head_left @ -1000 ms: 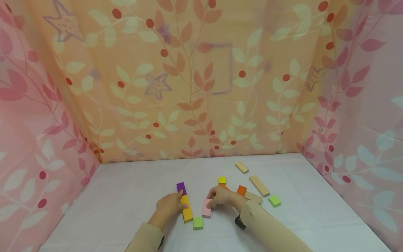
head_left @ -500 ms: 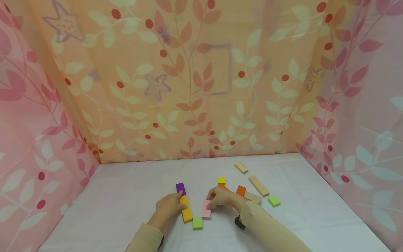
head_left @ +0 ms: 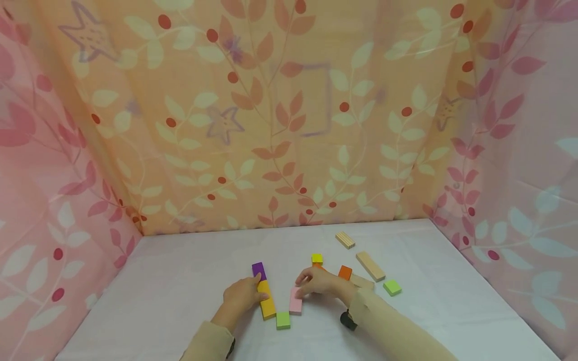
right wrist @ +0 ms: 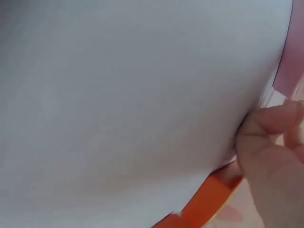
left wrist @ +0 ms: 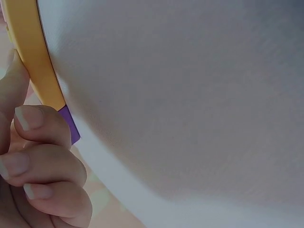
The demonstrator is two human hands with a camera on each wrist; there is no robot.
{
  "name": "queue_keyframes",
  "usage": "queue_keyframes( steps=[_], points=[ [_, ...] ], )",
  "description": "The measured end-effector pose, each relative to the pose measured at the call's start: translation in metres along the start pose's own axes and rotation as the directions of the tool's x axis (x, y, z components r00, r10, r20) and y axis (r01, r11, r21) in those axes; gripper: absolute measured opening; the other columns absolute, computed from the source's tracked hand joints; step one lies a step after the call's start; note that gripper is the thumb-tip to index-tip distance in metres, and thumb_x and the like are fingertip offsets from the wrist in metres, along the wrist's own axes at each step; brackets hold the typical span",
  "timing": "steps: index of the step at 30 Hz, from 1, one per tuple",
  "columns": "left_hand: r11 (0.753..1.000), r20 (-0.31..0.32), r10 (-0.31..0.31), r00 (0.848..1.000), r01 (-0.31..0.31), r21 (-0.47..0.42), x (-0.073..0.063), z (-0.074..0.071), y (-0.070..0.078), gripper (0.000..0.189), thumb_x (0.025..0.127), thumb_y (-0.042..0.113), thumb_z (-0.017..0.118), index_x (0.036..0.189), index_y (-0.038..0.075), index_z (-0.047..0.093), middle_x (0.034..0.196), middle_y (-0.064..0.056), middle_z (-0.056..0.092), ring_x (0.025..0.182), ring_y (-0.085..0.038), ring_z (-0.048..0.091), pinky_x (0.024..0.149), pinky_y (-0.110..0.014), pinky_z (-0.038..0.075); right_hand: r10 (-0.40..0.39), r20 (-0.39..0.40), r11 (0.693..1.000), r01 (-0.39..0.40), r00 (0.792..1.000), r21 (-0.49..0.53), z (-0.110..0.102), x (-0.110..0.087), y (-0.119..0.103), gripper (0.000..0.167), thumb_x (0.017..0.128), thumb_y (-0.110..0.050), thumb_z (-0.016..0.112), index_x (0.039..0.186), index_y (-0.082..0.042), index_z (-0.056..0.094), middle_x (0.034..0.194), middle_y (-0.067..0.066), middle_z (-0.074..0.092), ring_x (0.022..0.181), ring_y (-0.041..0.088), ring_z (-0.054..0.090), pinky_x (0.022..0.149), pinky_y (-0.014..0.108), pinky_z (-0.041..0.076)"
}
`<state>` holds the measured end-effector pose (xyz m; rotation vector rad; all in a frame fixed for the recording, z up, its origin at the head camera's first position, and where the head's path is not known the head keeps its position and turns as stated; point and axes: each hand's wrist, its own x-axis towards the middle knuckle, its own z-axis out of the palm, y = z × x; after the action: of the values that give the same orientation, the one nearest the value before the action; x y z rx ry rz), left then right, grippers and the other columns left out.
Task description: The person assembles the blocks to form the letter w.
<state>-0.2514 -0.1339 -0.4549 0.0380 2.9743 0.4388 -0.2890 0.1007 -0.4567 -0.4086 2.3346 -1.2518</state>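
My left hand point(head_left: 242, 295) grips the long yellow-orange block point(head_left: 268, 308), thumb along it and index fingertip at its join with a purple block point(head_left: 259, 269). In the left wrist view the other fingers point(left wrist: 42, 166) are curled beside the block. A green square block point(head_left: 283, 320) lies at the near end, touching or almost touching the yellow-orange one. My right hand point(head_left: 318, 281) holds the pink block point(head_left: 295, 304) near its far end, its thumb on the block. Its fingers are partly hidden in the head view; the right wrist view shows them bent near the pink block's end.
Behind the right hand lie a yellow cube point(head_left: 317, 258) and orange blocks point(head_left: 345, 273), one partly hidden. Farther right are a plain wooden plank point(head_left: 370, 266), a ridged wooden piece point(head_left: 345, 239) and another green block point(head_left: 392, 287). Patterned cloth walls point(head_left: 271, 125) enclose the white table.
The pink block has shifted slightly toward the near side, closer to the green square, with my right hand on it. My left hand stays in place.
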Motion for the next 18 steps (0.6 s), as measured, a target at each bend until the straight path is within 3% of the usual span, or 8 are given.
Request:
queue_keyframes(
  steps=[7, 14, 18],
  points=[
    [1.0, 0.005, -0.002, 1.0, 0.002, 0.001, -0.003, -0.001, 0.001, 0.067, 0.082, 0.04, 0.075, 0.138, 0.008, 0.055, 0.122, -0.019, 0.064, 0.111, -0.04, 0.059, 0.078, -0.054, 0.051, -0.042, -0.125, 0.996, 0.052, 0.991, 0.078, -0.022, -0.006, 0.011, 0.028, 0.086, -0.009, 0.073, 0.112, 0.0, 0.068, 0.069, 0.002, 0.047, 0.049, 0.012, 0.038, 0.047, 0.021, 0.032],
    [1.0, 0.007, -0.002, 1.0, 0.002, 0.002, -0.005, -0.004, 0.003, 0.067, 0.082, 0.04, 0.075, 0.138, 0.009, 0.055, 0.124, -0.019, 0.062, 0.112, -0.041, 0.058, 0.078, -0.054, 0.051, 0.032, -0.302, 0.998, -0.048, 0.953, -0.045, -0.039, -0.008, 0.023, 0.028, 0.083, -0.01, 0.076, 0.11, -0.004, 0.07, 0.077, 0.005, 0.055, 0.061, 0.016, 0.052, 0.054, 0.023, 0.04],
    [1.0, 0.01, -0.006, 1.0, 0.006, 0.009, -0.004, -0.005, 0.005, 0.068, 0.082, 0.04, 0.075, 0.138, 0.009, 0.055, 0.124, -0.019, 0.062, 0.111, -0.041, 0.059, 0.077, -0.053, 0.051, 0.071, -0.336, 0.988, -0.112, 0.939, -0.105, -0.043, -0.008, 0.028, 0.034, 0.082, -0.017, 0.079, 0.112, -0.004, 0.07, 0.083, 0.005, 0.058, 0.07, 0.018, 0.052, 0.06, 0.027, 0.042]
  ],
)
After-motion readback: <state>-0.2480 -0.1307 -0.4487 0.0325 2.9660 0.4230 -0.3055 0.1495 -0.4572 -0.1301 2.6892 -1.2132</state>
